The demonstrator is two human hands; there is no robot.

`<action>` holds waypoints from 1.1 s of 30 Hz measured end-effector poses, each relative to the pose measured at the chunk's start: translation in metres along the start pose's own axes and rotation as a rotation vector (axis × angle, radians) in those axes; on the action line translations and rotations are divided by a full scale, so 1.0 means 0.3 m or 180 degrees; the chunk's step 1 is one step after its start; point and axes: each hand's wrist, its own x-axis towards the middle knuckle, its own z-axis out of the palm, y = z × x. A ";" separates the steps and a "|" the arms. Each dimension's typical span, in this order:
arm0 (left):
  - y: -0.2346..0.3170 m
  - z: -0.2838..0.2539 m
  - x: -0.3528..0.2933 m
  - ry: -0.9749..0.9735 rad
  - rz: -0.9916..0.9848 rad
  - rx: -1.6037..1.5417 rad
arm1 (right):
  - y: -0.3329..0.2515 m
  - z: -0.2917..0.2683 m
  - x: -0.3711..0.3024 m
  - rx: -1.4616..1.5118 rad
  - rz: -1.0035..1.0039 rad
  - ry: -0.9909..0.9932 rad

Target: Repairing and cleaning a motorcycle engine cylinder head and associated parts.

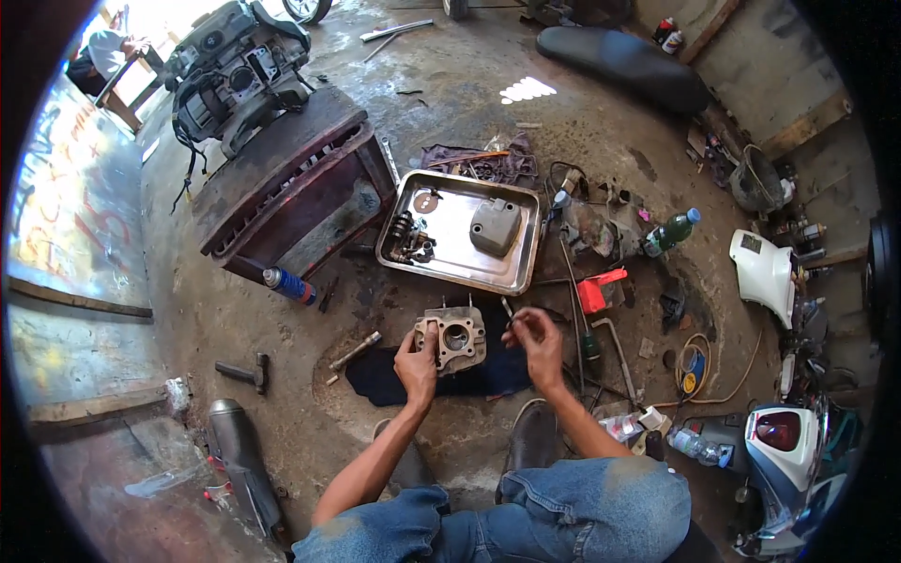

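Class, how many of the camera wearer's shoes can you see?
2: the left shoe, partly behind the left forearm, and the right shoe, both below the dark cloth in the picture.

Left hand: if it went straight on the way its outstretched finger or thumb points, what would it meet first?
The left hand would meet the grey metal engine part at once, as it is touching it. Past that, the metal tray seems next, though depth is unclear.

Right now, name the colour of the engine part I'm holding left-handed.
The engine part is grey, head view.
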 end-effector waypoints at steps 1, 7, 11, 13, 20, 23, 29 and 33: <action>-0.003 0.012 -0.016 0.0056 -0.0041 0.0175 | 0.008 -0.004 -0.036 0.0143 0.0165 -0.0113; -0.140 -0.018 -0.041 0.0342 -0.0035 0.0229 | 0.003 0.111 -0.184 0.0085 0.0500 -0.0661; -0.158 -0.055 -0.001 0.0003 -0.0028 0.0644 | 0.045 0.123 -0.179 0.0020 0.0604 -0.0780; -0.136 -0.084 0.043 -0.0132 0.0001 0.0837 | 0.060 0.125 -0.163 -0.0074 0.0583 -0.0798; 0.019 -0.091 0.247 -0.0721 0.0579 0.0937 | 0.072 0.157 -0.109 -0.0387 0.0497 -0.0861; 0.056 -0.075 0.315 -0.1764 0.0308 0.2031 | 0.073 0.167 -0.091 -0.0415 0.0501 -0.0839; 0.058 -0.026 0.365 -0.2486 0.0136 0.2058 | 0.057 0.161 -0.061 -0.0719 0.0398 -0.1026; -0.001 -0.036 0.358 -0.2326 0.0278 0.2105 | 0.047 0.168 -0.069 -0.1214 0.0087 -0.1166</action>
